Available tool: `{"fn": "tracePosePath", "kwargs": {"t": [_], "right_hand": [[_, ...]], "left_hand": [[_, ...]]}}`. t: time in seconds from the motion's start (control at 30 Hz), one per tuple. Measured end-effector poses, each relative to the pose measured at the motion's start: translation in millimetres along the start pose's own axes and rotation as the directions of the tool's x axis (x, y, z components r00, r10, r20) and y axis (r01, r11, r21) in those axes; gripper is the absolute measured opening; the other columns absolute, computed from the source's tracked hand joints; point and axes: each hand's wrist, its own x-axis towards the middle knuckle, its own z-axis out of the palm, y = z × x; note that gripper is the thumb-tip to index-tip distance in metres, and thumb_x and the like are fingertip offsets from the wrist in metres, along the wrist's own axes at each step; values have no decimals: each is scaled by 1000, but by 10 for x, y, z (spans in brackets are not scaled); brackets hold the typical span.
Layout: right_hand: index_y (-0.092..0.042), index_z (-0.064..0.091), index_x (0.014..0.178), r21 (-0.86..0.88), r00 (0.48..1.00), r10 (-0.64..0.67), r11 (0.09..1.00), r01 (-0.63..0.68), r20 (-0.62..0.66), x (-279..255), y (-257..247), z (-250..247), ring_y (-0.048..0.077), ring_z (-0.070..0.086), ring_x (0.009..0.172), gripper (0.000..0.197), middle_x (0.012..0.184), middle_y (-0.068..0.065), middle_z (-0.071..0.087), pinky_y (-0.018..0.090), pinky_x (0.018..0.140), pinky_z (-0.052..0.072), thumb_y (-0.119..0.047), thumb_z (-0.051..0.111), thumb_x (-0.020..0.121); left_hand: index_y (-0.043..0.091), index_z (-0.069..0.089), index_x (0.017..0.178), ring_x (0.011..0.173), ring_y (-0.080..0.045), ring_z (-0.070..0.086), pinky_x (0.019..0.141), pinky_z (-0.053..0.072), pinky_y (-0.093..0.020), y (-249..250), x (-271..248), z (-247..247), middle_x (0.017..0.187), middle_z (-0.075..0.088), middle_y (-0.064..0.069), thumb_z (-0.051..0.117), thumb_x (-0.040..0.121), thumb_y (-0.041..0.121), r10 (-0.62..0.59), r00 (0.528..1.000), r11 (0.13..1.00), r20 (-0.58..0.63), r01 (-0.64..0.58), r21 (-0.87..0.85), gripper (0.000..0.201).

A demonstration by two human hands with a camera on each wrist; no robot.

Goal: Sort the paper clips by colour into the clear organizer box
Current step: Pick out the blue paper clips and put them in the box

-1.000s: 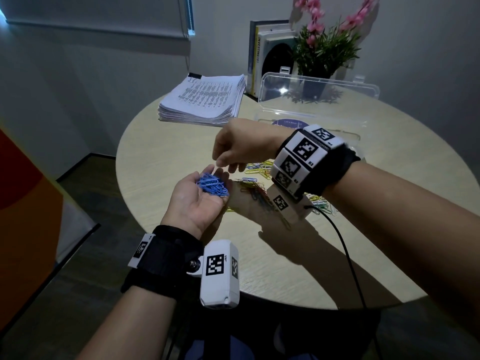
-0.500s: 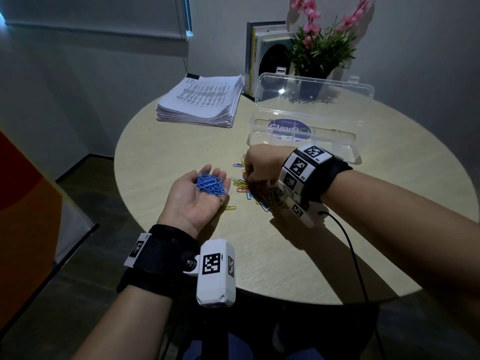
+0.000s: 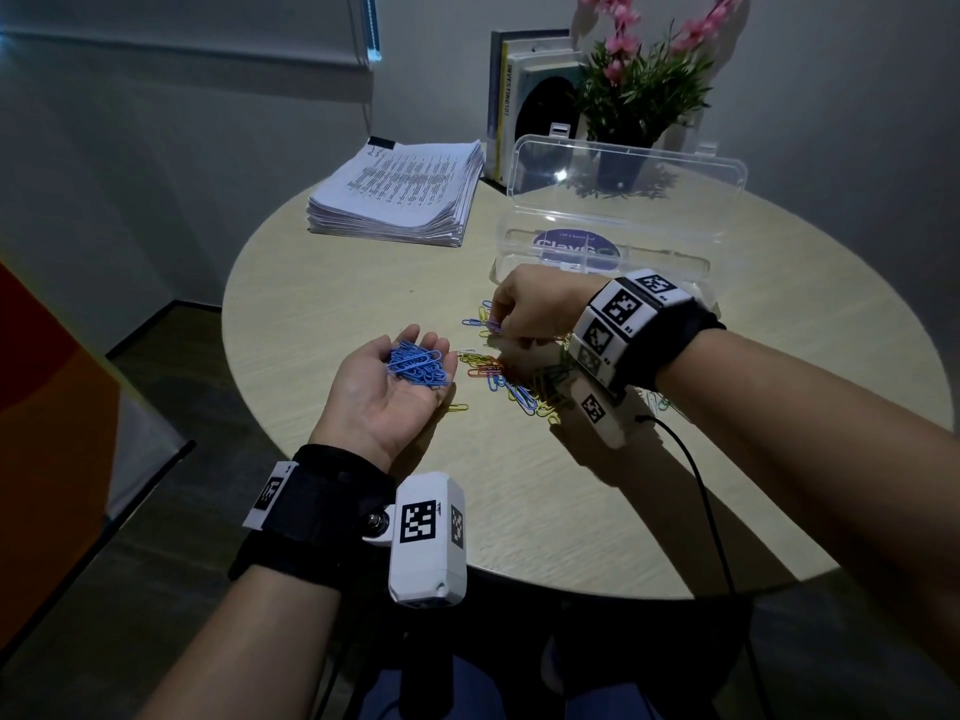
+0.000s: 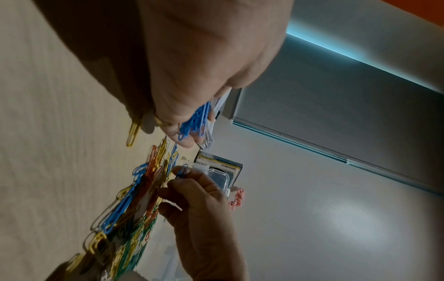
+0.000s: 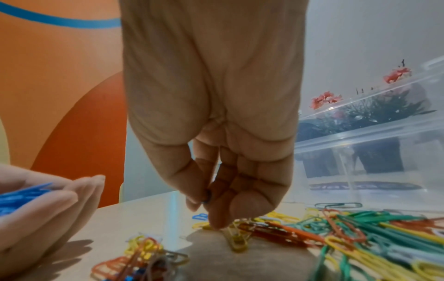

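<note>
My left hand [image 3: 379, 402] lies palm up over the table's near left, cupping a heap of blue paper clips [image 3: 415, 363], which also shows in the left wrist view [image 4: 194, 121]. To its right, my right hand [image 3: 524, 309] is down at the far edge of the mixed-colour clip pile [image 3: 519, 389]. Thumb and fingers pinch one blue clip [image 4: 181, 172], just visible between the fingertips [image 5: 206, 195]. Behind the right hand, the clear organizer box [image 3: 519, 220] stands with its lid [image 3: 623, 168] up; no clips show in it.
A stack of printed papers [image 3: 400, 194] lies at the back left. Books [image 3: 519, 96] and a potted pink-flowered plant [image 3: 634, 96] stand behind the box. A black cable [image 3: 701, 485] runs from my right wrist over the round table's near edge [image 3: 519, 579].
My right hand has moved from above the left palm down and right to the mixed pile and pinched a blue clip. The left hand has kept its heap and stayed put.
</note>
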Motion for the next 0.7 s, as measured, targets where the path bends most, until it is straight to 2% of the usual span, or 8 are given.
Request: {"fn": "tracePosePath", "kwargs": {"t": [0.1,0.2,0.33,0.4,0.47,0.57,0.63,0.7], "right_hand": [[-11,70,92,-30,999,-7,1000,6,-33,64,-15,-15,16,57,70,15,80,3,67,23,57,44,-12,57,85],[-5,72,101,-48,995,-43,998,39,-87,148,-85,-28,18,58,83,20,100,8,70,24,63,42,-13,60,87],[-5,72,109,-115,994,-84,991,75,-76,308,-183,22,23,64,102,24,111,8,70,24,73,44,-10,64,86],[-5,72,107,-154,995,-72,986,61,-66,384,-206,72,25,64,102,24,109,10,70,29,81,50,-13,66,85],[-3,72,104,-183,995,-70,982,56,-70,425,-219,101,28,65,99,23,106,13,71,33,83,52,-15,66,85],[2,69,107,-246,997,-69,968,55,-47,422,-236,132,30,63,92,27,106,18,69,34,77,52,-14,59,87],[2,68,106,-262,996,-75,963,58,-52,412,-227,144,27,59,82,28,106,17,69,35,75,52,-14,58,86],[-2,69,104,-235,998,-48,971,40,-31,409,-195,121,20,55,81,25,101,12,69,34,73,50,-17,60,86]], "left_hand": [[3,58,98,90,-25,57,88,43,-38,-11,8,-12,97,58,-15,29,103,24,-4,1000,1000,-5,4,2,37],[3,59,101,91,-26,57,87,43,-39,-14,16,-18,100,58,-16,30,103,24,-5,1000,1000,-11,5,6,35],[2,59,99,90,-27,57,87,43,-38,-3,23,-13,98,59,-17,31,103,23,-14,1000,1000,-11,14,11,35],[2,59,98,88,-27,58,86,43,-39,8,29,-12,95,59,-17,31,103,23,-18,1000,1000,-12,18,13,35],[2,59,97,87,-26,58,86,43,-38,23,34,-9,93,59,-17,31,103,23,-19,1000,1000,-11,19,13,36],[2,58,96,87,-26,58,88,43,-38,50,46,-9,93,59,-16,30,103,23,-15,1000,1000,-12,15,10,36],[2,58,95,86,-25,58,88,43,-38,64,58,-13,93,58,-15,30,103,24,-16,1000,1000,-12,16,14,36],[3,58,95,86,-25,58,88,43,-37,73,65,-16,92,58,-15,30,103,24,-18,1000,1000,-12,18,14,36]]}}
